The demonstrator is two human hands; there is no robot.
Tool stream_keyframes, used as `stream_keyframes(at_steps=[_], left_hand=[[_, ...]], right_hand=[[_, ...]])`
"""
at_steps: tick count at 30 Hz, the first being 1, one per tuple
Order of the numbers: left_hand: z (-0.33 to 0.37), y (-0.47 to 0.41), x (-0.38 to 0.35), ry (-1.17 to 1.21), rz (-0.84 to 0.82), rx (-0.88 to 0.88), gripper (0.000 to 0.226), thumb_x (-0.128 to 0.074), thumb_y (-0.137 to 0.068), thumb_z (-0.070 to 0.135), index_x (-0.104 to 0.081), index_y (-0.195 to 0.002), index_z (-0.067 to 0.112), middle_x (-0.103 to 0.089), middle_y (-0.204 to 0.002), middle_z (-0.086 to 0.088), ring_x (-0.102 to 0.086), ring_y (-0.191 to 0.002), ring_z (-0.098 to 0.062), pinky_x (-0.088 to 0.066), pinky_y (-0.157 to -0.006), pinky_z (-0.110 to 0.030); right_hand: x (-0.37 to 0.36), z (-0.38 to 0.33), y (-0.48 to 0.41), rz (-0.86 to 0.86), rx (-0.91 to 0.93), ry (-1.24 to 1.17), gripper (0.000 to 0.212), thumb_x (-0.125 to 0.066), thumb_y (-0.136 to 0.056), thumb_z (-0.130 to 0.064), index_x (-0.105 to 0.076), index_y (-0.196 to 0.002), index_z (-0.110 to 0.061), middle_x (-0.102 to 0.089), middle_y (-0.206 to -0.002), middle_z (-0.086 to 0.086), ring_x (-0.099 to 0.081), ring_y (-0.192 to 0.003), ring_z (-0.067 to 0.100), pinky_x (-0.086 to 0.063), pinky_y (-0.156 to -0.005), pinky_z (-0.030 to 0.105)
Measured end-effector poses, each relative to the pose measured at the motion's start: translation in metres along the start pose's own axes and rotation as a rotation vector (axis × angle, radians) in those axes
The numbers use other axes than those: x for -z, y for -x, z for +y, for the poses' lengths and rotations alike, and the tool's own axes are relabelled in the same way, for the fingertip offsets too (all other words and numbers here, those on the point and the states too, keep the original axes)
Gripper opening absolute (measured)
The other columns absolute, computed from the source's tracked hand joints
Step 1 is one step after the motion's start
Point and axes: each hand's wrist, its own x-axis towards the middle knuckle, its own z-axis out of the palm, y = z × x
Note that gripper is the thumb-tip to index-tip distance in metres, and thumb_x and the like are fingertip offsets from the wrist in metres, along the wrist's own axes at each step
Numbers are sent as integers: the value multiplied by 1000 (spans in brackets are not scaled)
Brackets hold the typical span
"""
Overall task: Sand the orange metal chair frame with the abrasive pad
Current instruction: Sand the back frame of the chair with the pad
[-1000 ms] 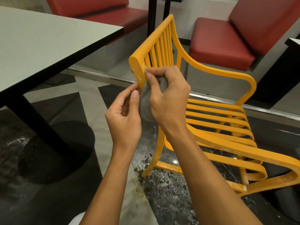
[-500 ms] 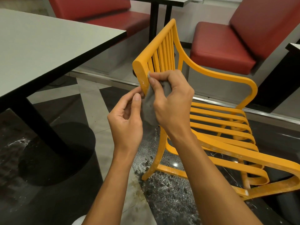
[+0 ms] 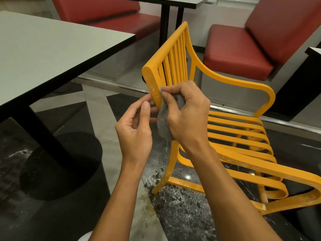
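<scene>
Grips the grey abrasive pad (image 3: 164, 124) in the right hand (image 3: 187, 117), fingers bunched round it, pressing it to the near back post of the orange chair frame (image 3: 165, 46) at centre. Touches that post with the left hand (image 3: 135, 133), at 8 o'clock of the pad: fingers half-curled, thumb free, nothing held. Grey table (image 3: 52, 49) at 10 o'clock.

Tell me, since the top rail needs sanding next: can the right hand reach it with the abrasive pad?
Probably yes. The right hand grips the gray abrasive pad against the near upright of the orange chair frame, just below the top rail; nothing lies between, and the left hand sits lower.
</scene>
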Motion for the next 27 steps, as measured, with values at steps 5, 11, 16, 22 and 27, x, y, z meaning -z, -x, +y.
stream_keyframes(at_steps=[5,11,16,22,27], left_hand=[[-2,0,-1,2,50,9,26,-55,-110,12,-71,-130,8,-77,-120,-4,-73,-114,-12,-59,-87,-23],[-3,-2,2,-4,-6,1,28,-51,-111,14,-70,-131,6,-78,-118,-4,-75,-109,-21,-63,-85,-34],[-1,0,0,19,32,11,27,-53,-110,11,-70,-130,6,-78,-118,-1,-74,-111,-13,-59,-83,-21],[-3,-2,2,28,20,6,27,-53,-111,12,-71,-130,6,-78,-119,-3,-74,-112,-16,-59,-84,-23],[-2,0,1,54,20,18,27,-52,-111,12,-71,-129,7,-79,-116,0,-75,-110,-13,-59,-84,-22]], right_hand=[[-9,-17,-24,61,66,-14,4,-75,-92,-11,-75,-95,-8,-69,-93,1,-65,-87,11,-53,-76,27],[4,1,7,-35,15,45,4,-75,-93,-10,-76,-97,-10,-66,-94,1,-63,-87,11,-53,-76,33],[-4,-16,-16,37,42,21,2,-75,-92,-11,-75,-93,-9,-67,-91,1,-63,-84,10,-52,-75,28],[-2,-16,-13,16,53,19,4,-75,-93,-12,-76,-94,-8,-69,-92,1,-64,-85,10,-53,-75,28],[-4,-20,-15,38,40,46,4,-76,-91,-13,-76,-90,-10,-67,-89,0,-63,-82,10,-51,-73,27]])
